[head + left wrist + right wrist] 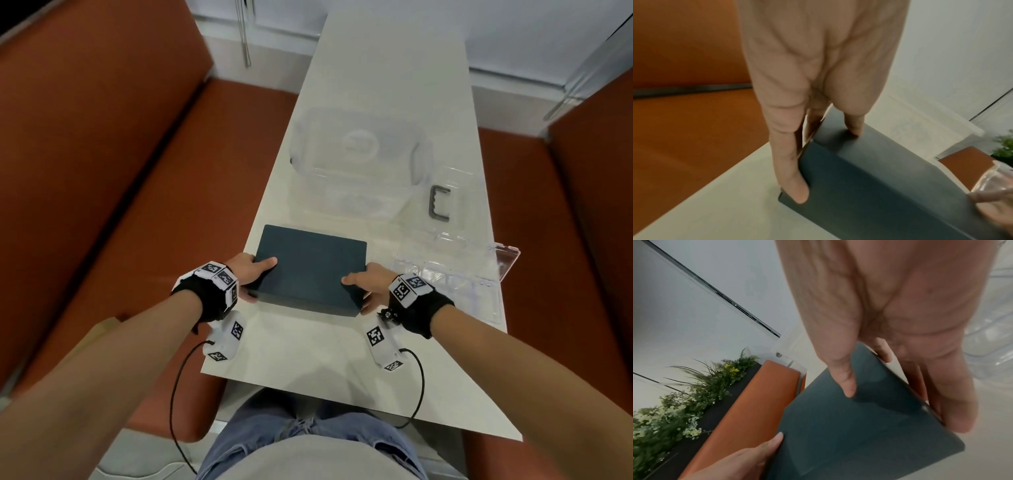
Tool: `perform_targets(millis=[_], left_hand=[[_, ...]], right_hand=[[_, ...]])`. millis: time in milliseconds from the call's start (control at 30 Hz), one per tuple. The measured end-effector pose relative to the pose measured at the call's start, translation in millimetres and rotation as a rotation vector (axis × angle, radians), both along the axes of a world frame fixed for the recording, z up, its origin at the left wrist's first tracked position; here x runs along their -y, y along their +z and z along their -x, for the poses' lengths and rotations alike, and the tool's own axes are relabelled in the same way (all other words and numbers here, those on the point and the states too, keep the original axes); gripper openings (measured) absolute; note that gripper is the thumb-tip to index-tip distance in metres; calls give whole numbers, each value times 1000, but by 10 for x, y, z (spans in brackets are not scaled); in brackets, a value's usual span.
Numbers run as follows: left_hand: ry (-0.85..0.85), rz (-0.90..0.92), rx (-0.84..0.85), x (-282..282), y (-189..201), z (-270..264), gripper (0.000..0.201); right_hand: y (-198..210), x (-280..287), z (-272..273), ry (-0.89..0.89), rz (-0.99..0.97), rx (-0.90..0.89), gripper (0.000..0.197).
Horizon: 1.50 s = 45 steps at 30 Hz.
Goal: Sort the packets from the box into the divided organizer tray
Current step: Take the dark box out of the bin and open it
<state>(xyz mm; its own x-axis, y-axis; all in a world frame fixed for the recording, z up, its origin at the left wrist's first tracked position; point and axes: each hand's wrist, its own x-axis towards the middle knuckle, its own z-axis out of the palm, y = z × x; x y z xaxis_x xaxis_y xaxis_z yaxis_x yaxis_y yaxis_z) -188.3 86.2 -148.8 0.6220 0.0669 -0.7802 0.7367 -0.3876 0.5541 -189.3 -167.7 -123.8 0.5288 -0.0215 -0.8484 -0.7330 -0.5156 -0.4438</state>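
Observation:
A dark teal box (310, 267) with its lid on sits near the front of the white table (308, 349). My left hand (250, 270) grips its left end, thumb on the lid and fingers down the side. At the box's right end my right hand (368, 286) grips it the same way. The left wrist view shows the box (879, 175) with a finger (791, 175) pressed along its side. In the right wrist view the thumb (844, 378) lies on the lid (849, 426). A clear divided organizer tray (448, 277) lies to the right. No packets are visible.
A clear plastic container (356, 147) stands further back on the table, with a clear lid bearing a grey handle (438, 204) beside it. Orange benches (102, 171) flank the narrow table on both sides. Green plants (684, 394) sit behind one bench.

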Motion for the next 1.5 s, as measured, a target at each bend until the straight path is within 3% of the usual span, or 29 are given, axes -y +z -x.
perform_targets(millis=[300, 567, 800, 1033, 1300, 1433, 1500], left_hand=[[98, 73, 64, -28, 43, -140, 40], [109, 93, 76, 74, 55, -125, 54], [106, 82, 44, 139, 117, -172, 56], [150, 65, 38, 147, 181, -221, 58], [204, 213, 0, 116, 140, -137, 56], [250, 267, 11, 100, 79, -65, 61], [252, 266, 21, 97, 104, -83, 61]], right_hand=[[81, 201, -99, -68, -52, 112, 75], [83, 314, -92, -160, -73, 141, 72], [141, 351, -72, -69, -71, 155, 82], [187, 431, -112, -157, -109, 110, 94], [112, 374, -44, -262, -116, 141, 82], [72, 350, 23, -283, -96, 161, 46], [84, 340, 23, -281, -109, 142, 47]])
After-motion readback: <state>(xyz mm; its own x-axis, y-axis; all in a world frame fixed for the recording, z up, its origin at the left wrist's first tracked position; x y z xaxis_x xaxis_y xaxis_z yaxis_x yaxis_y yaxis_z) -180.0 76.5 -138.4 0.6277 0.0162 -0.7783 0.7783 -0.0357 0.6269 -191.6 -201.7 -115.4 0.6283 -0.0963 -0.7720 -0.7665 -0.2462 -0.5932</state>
